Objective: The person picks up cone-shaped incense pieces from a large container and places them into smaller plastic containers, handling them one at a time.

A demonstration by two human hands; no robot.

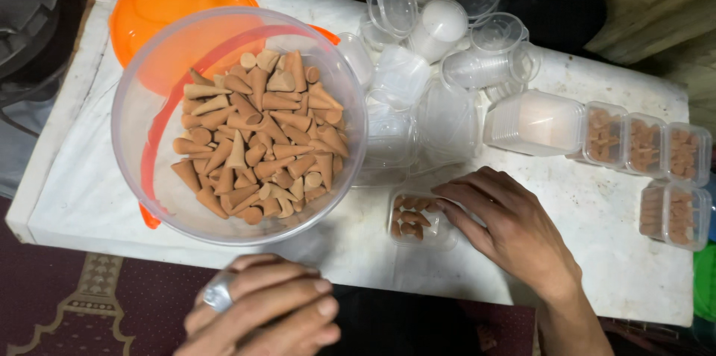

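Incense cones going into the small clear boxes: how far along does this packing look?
Done: four filled boxes sit at the table's right end. In hand: a partly filled small box lies open, the right hand touching its edge; the left hand rests near the table's front edge, holding nothing. Left: the big clear bowl holds many incense cones, and a pile of empty containers waits behind.
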